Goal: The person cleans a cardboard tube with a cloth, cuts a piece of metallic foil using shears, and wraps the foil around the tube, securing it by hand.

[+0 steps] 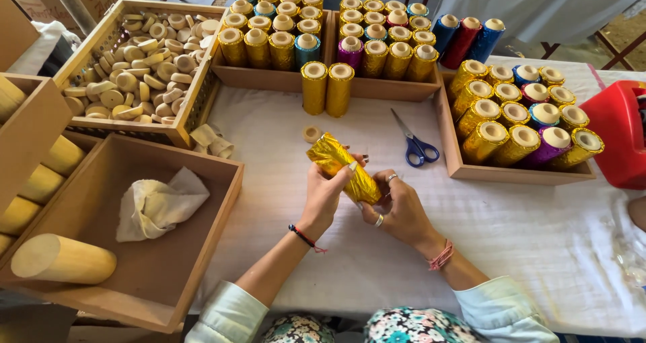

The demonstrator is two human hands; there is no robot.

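Observation:
Both my hands hold a cylinder wrapped in gold foil (340,164), tilted over the white tablecloth (525,242). My left hand (324,195) grips its middle from the left. My right hand (400,205) pinches the foil at its lower end. A small round wooden cap (311,134) lies just beyond the cylinder. Two finished gold cylinders (326,87) stand upright behind it. Blue-handled scissors (415,144) lie to the right of my hands.
Wooden trays at the back (269,79) and right (464,171) hold several foil-wrapped cylinders in gold, blue, purple and red. A tray of wooden caps (182,133) sits at back left. A box (222,201) with a bare cylinder (60,259) and cloth (158,205) is at left. A red object (619,131) stands at right.

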